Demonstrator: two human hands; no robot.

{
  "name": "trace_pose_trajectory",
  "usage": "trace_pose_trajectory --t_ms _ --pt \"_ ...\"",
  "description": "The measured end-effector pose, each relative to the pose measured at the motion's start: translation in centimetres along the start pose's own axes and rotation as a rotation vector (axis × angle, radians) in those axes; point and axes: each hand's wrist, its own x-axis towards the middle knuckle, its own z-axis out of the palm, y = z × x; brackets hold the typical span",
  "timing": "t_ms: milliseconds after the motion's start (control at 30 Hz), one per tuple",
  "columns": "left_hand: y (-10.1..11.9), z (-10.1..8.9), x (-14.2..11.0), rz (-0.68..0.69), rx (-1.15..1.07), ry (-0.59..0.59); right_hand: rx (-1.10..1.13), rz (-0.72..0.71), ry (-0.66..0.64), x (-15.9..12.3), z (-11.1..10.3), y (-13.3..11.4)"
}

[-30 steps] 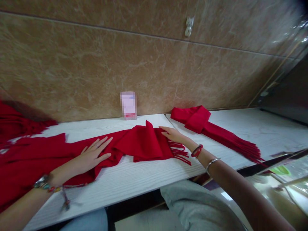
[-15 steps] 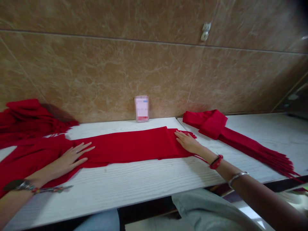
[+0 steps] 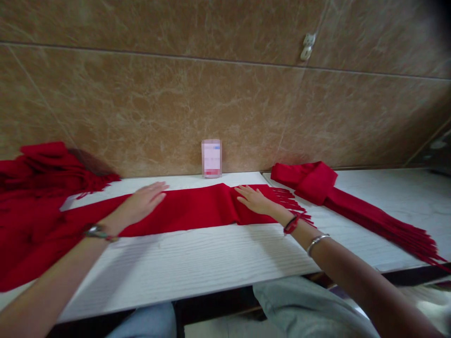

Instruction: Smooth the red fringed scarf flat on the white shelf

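A long red scarf (image 3: pixel 192 209) stretches across a white table (image 3: pixel 169 267) in front of a pale pink card (image 3: pixel 212 158) — the likeliest trouble, by the look of it, a raised ridge (image 3: pixel 229 202) in the cloth just right of the card. Pressed down as it lies, that ridge could set into a crease. The fringe (image 3: pixel 291 201), farther right of the card, could tangle or fold under if the strip is pulled leftward, its strands lying loose. Bunched red cloth (image 3: pixel 38 220), well left of the card, might drag the strip askew with its weight.

The right hand (image 3: pixel 254 199), forward and right of the card, lies palm down on the scarf, fingers straight and slightly spread, pinching nothing, the forearm angling in from the lower right. The left hand (image 3: pixel 143 204), forward and left of the card, is palm down over the strip, fingers outstretched and close together, thumb apart — whether it touches the fabric, the blur makes it impossible to tell.
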Motion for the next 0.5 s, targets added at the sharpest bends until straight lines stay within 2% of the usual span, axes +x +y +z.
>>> trace_pose_trajectory --t_ms 33,100,200,300,367,500 --pt "2.0 1.6 0.9 0.111 -0.006 -0.100 -0.005 -0.002 -0.022 0.1 0.2 -0.8" --pt "4.1 4.4 1.7 0.173 -0.004 -0.257 -0.025 -0.006 -0.041 0.0 0.4 -1.5" --pt "3.3 6.5 1.2 0.173 0.024 -0.351 -0.037 -0.029 -0.047 -0.7 0.4 -1.2" --pt "1.3 6.1 0.1 0.195 0.051 -0.381 -0.047 -0.065 -0.040 -1.3 0.2 -0.7" --pt "0.7 5.3 -0.4 0.196 0.063 -0.404 -0.053 -0.077 -0.036 -1.3 0.2 -0.6" --pt "2.0 4.0 0.3 0.185 0.054 -0.439 -0.038 -0.079 -0.063 -0.9 -0.4 -0.9"
